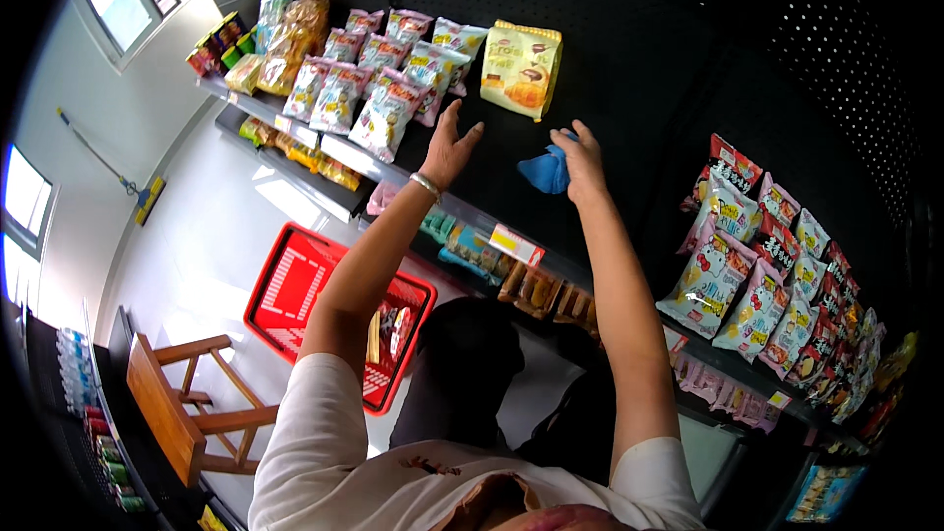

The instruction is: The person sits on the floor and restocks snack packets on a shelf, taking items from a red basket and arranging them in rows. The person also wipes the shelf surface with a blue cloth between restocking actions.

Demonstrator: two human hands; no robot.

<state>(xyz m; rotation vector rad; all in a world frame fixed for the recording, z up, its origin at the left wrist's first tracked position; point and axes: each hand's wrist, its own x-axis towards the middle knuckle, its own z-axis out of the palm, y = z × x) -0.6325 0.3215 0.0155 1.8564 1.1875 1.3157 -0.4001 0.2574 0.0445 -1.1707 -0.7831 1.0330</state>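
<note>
One right hand [585, 162] has one blue cloth [546, 172] pinched in its fingers. The cloth hangs in a bunch by the palm, over the bare part of the black shelf [497, 192]. I cannot tell if it touches the shelf. One left hand [452, 147] is let go, with its thumb and fingers spread apart. It is near the small snack bags [388, 113], with one bracelet [426, 185] on its wrist.

One yellow bag [519, 69] stands on the shelf, just past both hands. It has big letters and a picture of golden bread on its front. I count about ten small snack bags on the left, white and pink with bright letters. The red and white bags [708, 280] on the right are too crowded to count.

One price tag [516, 244] sits on the shelf edge between the arms, its print too small to read. On the floor are one red basket [267, 280] with a few packs inside and one wooden seat [167, 413].
</note>
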